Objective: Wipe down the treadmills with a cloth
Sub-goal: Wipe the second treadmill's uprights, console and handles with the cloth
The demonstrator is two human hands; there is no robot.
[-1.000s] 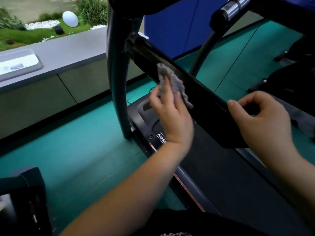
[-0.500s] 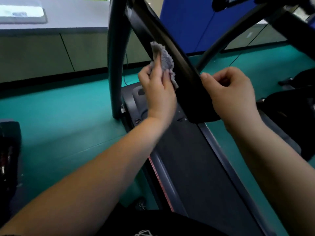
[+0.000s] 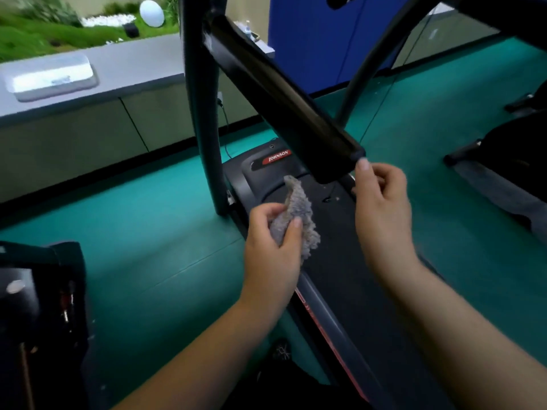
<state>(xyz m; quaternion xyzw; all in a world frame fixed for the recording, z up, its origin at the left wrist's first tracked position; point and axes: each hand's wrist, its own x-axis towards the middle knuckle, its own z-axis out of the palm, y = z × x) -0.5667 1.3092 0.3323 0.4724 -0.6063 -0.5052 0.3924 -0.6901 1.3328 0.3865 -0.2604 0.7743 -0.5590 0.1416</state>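
Teal floor [image 3: 154, 232]; dark treadmill [image 3: 349, 261]; left hand [image 3: 272, 255] grips cloth [image 3: 299, 208]

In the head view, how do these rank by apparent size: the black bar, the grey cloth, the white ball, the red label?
Largest to smallest:
1. black bar
2. grey cloth
3. white ball
4. red label
The ball and label look close; the ball is far away, so its true size is unsure.
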